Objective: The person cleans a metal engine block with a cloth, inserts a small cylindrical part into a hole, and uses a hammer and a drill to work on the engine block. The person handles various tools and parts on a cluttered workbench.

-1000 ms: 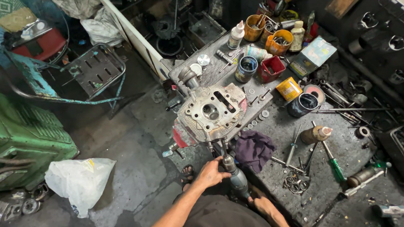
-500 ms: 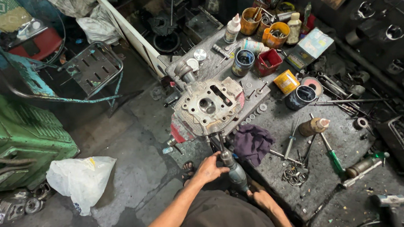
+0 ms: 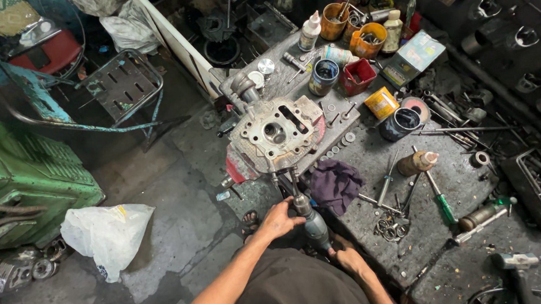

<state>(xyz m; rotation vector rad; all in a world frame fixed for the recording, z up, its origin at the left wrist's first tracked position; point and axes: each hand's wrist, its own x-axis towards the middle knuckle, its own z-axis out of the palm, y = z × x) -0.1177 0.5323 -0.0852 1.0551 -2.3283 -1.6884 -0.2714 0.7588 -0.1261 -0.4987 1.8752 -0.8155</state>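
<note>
Drill gripped two-handed at the bench edge.

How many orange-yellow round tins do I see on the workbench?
3. Two orange tins stand at the far edge; one yellow tin lies nearer. Clutter may hide others.

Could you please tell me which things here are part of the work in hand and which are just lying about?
In use: left hand, right hand, grey handheld power tool, grey metal cylinder head.

Lying about: purple rag, green-handled screwdriver, red plastic cup, white plastic bag.
</note>
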